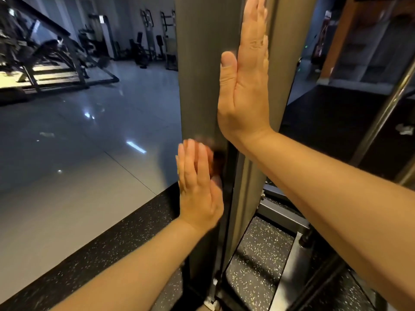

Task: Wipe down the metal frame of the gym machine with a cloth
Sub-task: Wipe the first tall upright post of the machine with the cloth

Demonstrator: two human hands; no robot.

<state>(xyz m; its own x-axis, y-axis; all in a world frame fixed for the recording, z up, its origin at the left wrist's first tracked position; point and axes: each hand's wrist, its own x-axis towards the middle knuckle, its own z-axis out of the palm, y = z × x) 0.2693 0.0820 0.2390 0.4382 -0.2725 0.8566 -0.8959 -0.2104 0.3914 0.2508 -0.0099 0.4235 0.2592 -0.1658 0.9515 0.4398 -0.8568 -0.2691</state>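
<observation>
One tall grey metal post (202,63) of the gym machine stood up the middle of the picture. Two bare hands were on it. The right hand (244,90), higher up, lay flat on the post's right edge, fingers straight and pressed together. The left hand (197,187), lower down and blurry, lay flat too, fingers straight and close together. Shiny pale floor tiles (78,142) filled the left side.

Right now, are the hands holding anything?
Nothing is gripped. Right hand and left hand lie flat against the metal post; something dark under the left is blurred.
</observation>
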